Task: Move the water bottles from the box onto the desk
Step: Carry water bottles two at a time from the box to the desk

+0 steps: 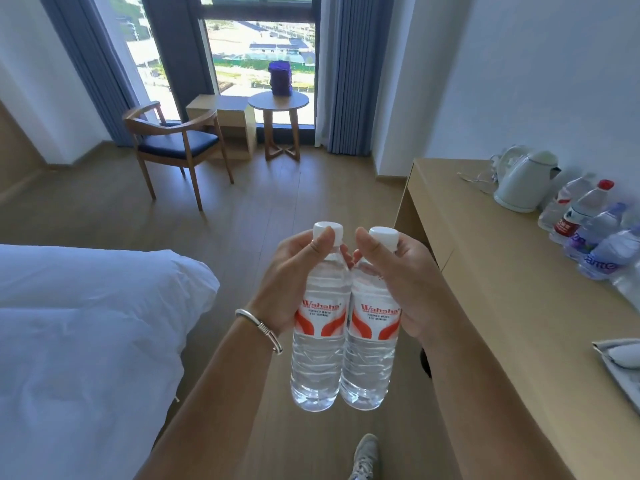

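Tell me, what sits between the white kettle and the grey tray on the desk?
A cluster of clear plastic bottles, seen in the head view.

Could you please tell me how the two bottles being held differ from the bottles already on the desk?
The held bottles have white caps and orange labels; the desk bottles show a red cap, red and purple labels. The held ones hang over the floor, one per hand; the others stand on the desk. All hold clear water.

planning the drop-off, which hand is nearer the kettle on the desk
Right. The right hand grips its bottle beside the desk, below-left of the kettle; the left hand is farther left.
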